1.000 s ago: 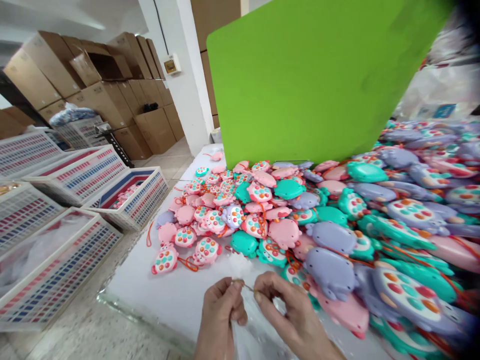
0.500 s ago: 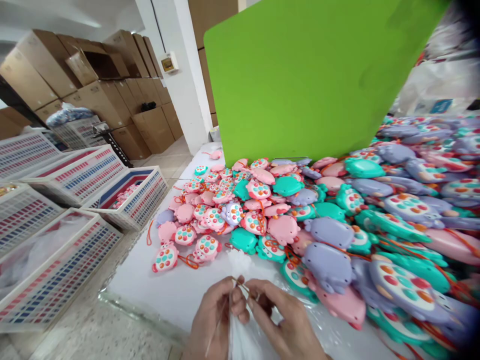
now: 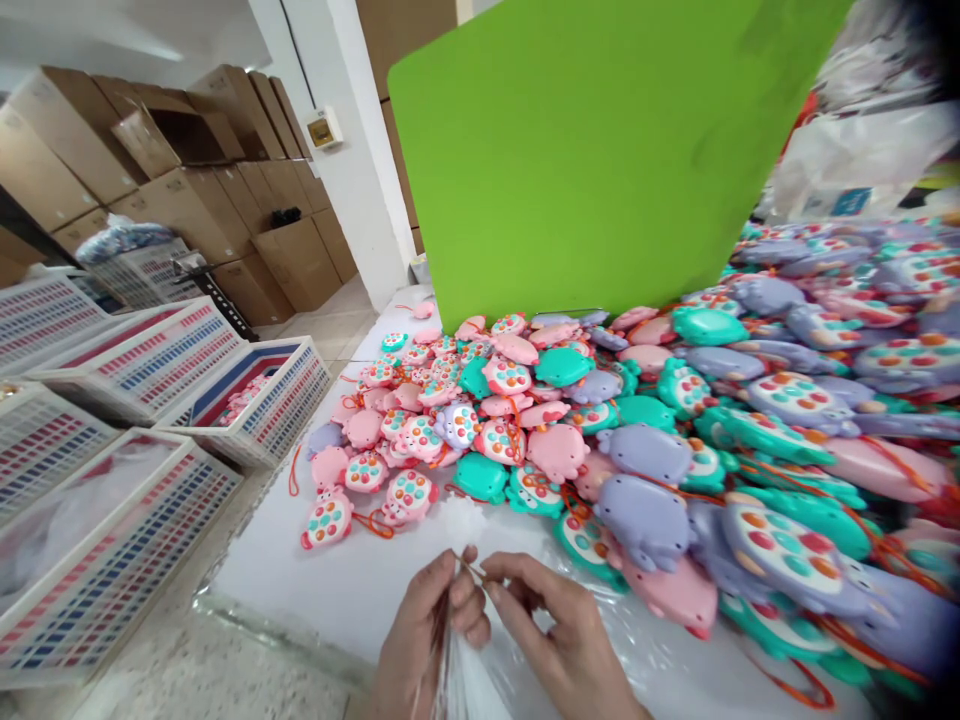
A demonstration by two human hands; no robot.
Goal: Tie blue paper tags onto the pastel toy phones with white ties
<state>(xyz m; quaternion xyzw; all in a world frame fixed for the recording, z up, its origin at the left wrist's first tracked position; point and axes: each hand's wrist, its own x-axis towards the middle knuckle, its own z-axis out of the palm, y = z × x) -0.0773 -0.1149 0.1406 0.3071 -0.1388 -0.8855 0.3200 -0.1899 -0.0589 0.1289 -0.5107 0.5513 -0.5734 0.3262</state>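
One left hand [image 3: 424, 630], one right hand [image 3: 559, 625]. Strands [image 3: 471, 570]: several, too fine to count. Toys [image 3: 643, 515]: dozens, overlapping. Bench [image 3: 292, 565], board [image 3: 585, 150], pillar [image 3: 358, 205]: one each. Baskets [image 3: 292, 400]: at least six. Cartons [image 3: 296, 265]: more than ten, partly hidden.

No lettering is legible. At the far right, a blue label [image 3: 851, 202] on white plastic sheeting [image 3: 877, 145] bears pale marks too blurred to read; at the far left, dark marks [image 3: 177, 184] on brown cartons [image 3: 294, 262] are too small to decipher.

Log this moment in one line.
left hand: pinching thin strand; right hand: pinching same strand; ahead: pink, teal, purple toys on white tabletop; beyond: green panel
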